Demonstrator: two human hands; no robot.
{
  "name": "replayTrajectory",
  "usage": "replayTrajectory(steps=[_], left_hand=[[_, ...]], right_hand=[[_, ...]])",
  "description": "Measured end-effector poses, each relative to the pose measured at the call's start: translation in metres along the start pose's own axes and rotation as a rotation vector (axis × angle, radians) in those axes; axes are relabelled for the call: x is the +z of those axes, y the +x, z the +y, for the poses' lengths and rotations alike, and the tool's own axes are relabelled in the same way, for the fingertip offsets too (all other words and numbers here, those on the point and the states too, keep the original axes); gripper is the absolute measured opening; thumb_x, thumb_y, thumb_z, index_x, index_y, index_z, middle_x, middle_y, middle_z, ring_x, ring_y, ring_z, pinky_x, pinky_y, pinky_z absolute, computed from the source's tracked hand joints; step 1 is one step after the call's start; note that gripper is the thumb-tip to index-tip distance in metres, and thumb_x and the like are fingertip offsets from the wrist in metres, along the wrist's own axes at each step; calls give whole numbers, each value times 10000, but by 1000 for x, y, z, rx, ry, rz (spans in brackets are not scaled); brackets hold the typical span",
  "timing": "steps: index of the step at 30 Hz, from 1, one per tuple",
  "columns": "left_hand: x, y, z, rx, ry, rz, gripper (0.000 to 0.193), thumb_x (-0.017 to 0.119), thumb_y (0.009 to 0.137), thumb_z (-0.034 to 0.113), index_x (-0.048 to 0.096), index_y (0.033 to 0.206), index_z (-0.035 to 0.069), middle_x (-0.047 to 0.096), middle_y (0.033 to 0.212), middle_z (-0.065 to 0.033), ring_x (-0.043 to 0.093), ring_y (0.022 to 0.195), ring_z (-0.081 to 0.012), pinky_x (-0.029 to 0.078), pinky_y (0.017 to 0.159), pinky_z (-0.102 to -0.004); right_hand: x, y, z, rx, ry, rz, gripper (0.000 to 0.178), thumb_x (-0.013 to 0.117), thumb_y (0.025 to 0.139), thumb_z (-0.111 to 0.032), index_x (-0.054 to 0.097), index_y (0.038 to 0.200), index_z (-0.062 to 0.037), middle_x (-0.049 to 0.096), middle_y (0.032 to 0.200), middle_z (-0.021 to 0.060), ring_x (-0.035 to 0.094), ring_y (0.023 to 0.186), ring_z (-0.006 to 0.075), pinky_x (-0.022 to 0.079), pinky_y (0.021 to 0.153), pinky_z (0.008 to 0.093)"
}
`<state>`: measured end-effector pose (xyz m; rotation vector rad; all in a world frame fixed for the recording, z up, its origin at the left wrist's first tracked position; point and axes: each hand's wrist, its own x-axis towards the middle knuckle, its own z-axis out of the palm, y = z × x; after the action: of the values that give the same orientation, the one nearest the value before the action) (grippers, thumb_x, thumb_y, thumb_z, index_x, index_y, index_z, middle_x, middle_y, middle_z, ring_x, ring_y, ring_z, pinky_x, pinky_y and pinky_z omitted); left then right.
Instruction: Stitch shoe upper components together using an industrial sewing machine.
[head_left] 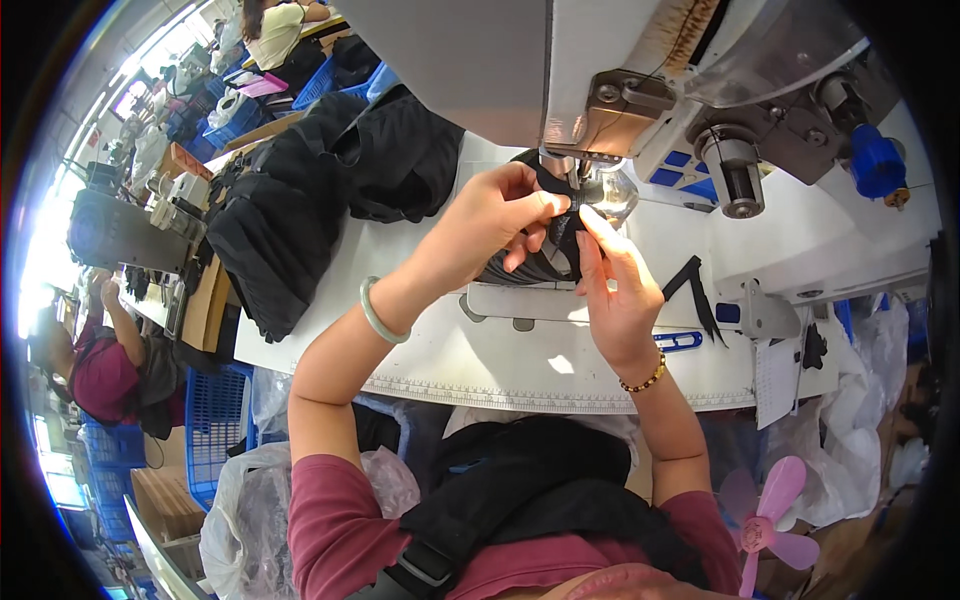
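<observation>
Under the head of a sewing machine (610, 110), black webbing (566, 228) and dark fabric (530, 266) lie on the machine bed. Close to the presser foot (556, 166), my left hand (497, 217) pinches the black webbing between thumb and fingertips. From the other side, my right hand (622, 290) has its thumb and index fingertips pressed to the same webbing. Both hands nearly meet there. The fingers partly cover the stitching spot, so the needle point is hidden.
Black sewn bags (300, 200) are heaped on the left of the white table (420, 350). A blue thread snipper (678, 342) and a loose black strap (697, 296) lie on the right. A pink fan (762, 530) stands below. Co-workers (105, 370) sit farther left.
</observation>
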<state>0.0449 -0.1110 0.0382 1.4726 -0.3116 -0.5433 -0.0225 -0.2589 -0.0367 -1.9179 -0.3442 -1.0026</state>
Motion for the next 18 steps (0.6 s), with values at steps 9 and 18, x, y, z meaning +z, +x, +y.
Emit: replayTrajectory(steps=[9, 18], left_hand=[[-10, 10, 7, -96, 51, -59, 156, 619, 846, 149, 580, 841, -2, 526, 633, -12, 440, 445, -28, 318, 365, -158], [-14, 16, 19, -148, 20, -129, 157, 617, 823, 99, 587, 905, -31, 576, 746, -34, 526, 534, -38, 374, 395, -144]], right_hand=[[-5, 5, -6, -89, -92, -28, 335, 636, 802, 33, 589, 1125, -43, 611, 809, 110, 618, 639, 205, 497, 577, 281], [-11, 16, -33, -153, -459, -90, 258, 660, 814, -113, 602, 1059, -57, 496, 652, 63, 502, 411, 206, 417, 368, 290]])
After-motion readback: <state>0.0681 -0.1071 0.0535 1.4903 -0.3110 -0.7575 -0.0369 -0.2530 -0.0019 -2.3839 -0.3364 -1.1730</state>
